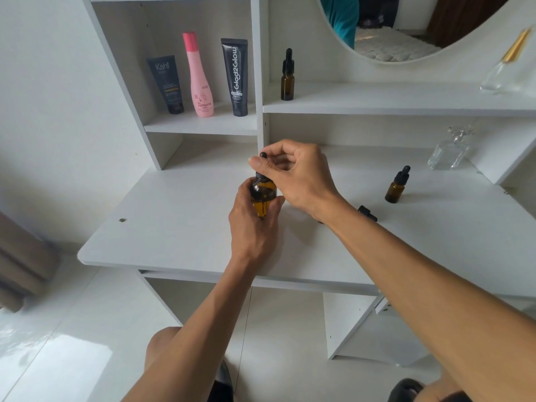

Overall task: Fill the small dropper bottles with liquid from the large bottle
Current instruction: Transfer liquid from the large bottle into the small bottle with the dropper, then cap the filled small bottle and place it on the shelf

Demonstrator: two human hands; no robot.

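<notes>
My left hand grips the large amber bottle from below, above the white desk. My right hand pinches the black dropper cap on top of that bottle. A small amber dropper bottle with its cap on stands on the desk to the right. A second small dropper bottle stands on the upper shelf. A loose black dropper cap lies on the desk just behind my right forearm; what it belongs to is hidden.
Two dark tubes and a pink bottle stand in the left shelf compartment. A clear glass perfume bottle sits at the desk's back right, another on the upper shelf. A round mirror hangs above.
</notes>
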